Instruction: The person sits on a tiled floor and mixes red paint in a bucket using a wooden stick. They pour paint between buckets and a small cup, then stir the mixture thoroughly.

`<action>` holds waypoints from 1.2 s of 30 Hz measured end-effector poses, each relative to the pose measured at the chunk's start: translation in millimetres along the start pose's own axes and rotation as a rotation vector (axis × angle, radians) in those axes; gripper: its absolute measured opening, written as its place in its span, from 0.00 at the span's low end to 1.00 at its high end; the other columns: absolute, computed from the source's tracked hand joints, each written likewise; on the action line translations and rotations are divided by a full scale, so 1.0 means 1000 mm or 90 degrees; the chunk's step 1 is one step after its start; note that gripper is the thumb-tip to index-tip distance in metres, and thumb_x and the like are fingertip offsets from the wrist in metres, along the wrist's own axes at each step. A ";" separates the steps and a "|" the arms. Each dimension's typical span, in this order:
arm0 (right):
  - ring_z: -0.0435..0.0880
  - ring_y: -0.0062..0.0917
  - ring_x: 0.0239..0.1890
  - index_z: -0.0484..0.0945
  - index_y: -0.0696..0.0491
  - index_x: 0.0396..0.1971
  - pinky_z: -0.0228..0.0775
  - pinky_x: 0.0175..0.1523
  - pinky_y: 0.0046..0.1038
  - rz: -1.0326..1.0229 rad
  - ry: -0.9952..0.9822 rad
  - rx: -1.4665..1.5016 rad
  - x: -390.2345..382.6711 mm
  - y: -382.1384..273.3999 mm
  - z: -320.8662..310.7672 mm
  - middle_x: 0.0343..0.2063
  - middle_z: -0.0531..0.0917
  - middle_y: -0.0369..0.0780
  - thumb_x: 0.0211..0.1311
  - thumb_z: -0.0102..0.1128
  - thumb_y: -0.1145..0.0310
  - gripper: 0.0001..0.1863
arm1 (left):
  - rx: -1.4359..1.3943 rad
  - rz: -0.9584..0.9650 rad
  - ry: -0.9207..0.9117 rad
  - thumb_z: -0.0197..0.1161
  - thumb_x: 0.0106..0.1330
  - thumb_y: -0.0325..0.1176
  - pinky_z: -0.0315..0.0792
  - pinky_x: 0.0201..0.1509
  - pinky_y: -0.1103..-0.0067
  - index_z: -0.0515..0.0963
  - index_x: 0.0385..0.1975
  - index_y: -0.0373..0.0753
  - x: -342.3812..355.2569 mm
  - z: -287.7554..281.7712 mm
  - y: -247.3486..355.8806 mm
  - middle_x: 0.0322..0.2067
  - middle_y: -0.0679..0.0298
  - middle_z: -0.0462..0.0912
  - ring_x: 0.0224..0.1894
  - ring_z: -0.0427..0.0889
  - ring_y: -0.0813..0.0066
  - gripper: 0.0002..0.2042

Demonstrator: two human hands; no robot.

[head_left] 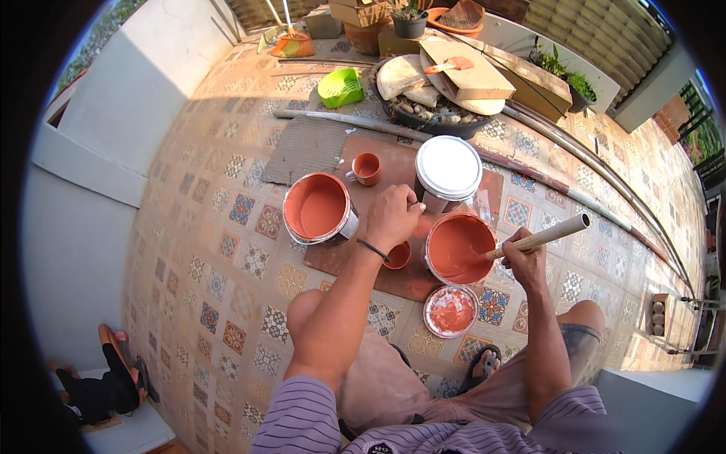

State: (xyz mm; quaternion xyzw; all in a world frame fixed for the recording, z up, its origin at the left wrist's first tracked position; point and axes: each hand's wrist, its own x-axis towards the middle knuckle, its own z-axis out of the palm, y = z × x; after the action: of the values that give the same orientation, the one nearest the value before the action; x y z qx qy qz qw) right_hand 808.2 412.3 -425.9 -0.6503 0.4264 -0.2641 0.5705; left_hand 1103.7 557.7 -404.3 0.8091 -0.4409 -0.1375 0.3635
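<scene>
My left hand (392, 210) has its fingers curled just below the closed white-lidded paint can (448, 168); what they hold, if anything, is hidden. My right hand (520, 254) grips a pale stick (560, 229), its lower end in an open can of red-brown paint (454, 246). Another open paint can (316, 203) stands to the left. A paint-coated mug (367, 166) stands behind; a second small red container (398, 257) is partly hidden by my left arm. A paint-smeared lid (451, 310) lies in front. The cans stand on a stained brown board (340, 268).
A green tray (340, 89), stone-filled basin (412, 113), boards (465, 72), a broom (291, 44) and pots (410, 23) are at the back. Long poles (567, 197) lie on the patterned tiles (204, 265). Another person (98, 386) sits at lower left by the wall (83, 181).
</scene>
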 end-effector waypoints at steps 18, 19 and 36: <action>0.86 0.19 0.26 0.78 0.57 0.31 0.80 0.32 0.26 0.002 -0.126 0.097 0.000 0.006 0.014 0.24 0.86 0.40 0.68 0.65 0.71 0.07 | -0.008 0.001 0.002 0.74 0.65 0.36 0.78 0.35 0.63 0.81 0.29 0.36 0.002 0.007 0.009 0.24 0.54 0.85 0.29 0.87 0.56 0.11; 0.86 0.19 0.26 0.78 0.58 0.31 0.80 0.31 0.26 -0.002 -0.101 0.058 -0.001 0.006 0.015 0.24 0.86 0.40 0.66 0.65 0.72 0.06 | -0.001 -0.005 0.000 0.74 0.65 0.36 0.78 0.35 0.63 0.81 0.30 0.36 0.002 0.007 0.008 0.24 0.54 0.85 0.29 0.87 0.56 0.11; 0.85 0.19 0.23 0.77 0.59 0.28 0.78 0.30 0.24 0.100 -0.050 -0.033 0.000 -0.002 0.006 0.23 0.86 0.39 0.62 0.66 0.74 0.07 | -0.018 -0.025 -0.046 0.70 0.68 0.36 0.80 0.41 0.55 0.81 0.34 0.37 0.000 -0.002 0.012 0.32 0.49 0.89 0.38 0.89 0.43 0.09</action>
State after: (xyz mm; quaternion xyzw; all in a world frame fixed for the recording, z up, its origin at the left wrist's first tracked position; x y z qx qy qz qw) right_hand 814.1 415.2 -425.0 -0.6396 0.4600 -0.1819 0.5884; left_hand 1097.3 554.0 -394.4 0.8068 -0.4360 -0.1801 0.3558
